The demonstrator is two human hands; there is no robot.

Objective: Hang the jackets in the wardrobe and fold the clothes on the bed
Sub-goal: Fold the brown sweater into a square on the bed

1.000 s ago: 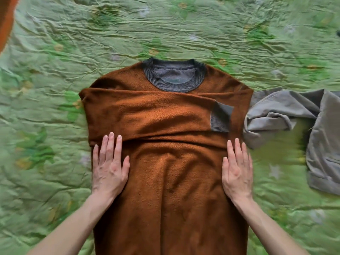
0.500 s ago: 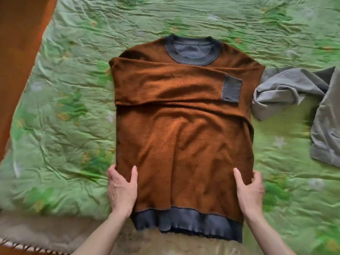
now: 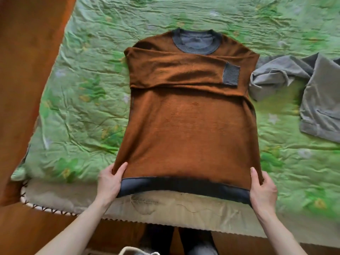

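Rust-brown knit, a sweater [image 3: 189,126] lies flat on a green quilted bedspread [image 3: 82,89], its long axis running straight away from the person: grey ribbed collar [image 3: 196,42] at the far end, dark grey hem band [image 3: 184,188] at the near end, hanging just past the bed's near edge. Both sleeves are folded across the chest, and 1 grey cuff [image 3: 230,75] shows on the sweater's right side.

At the hem, the left hand [image 3: 108,183] pinches the left corner, thumb on top of the cloth and fingers hidden beneath. The right hand [image 3: 263,190] grips the right corner the same way, thumb above, fingers tucked under. Both hands sit level with each other, equally near the hem, and the whole garment stretches away from the fingers toward the collar.

Judging from this hold, the coming move is likely to carry the hem forward along that axis toward the collar.

Just right of the sweater, grey clothes [image 3: 301,89] lie crumpled on the bedspread.
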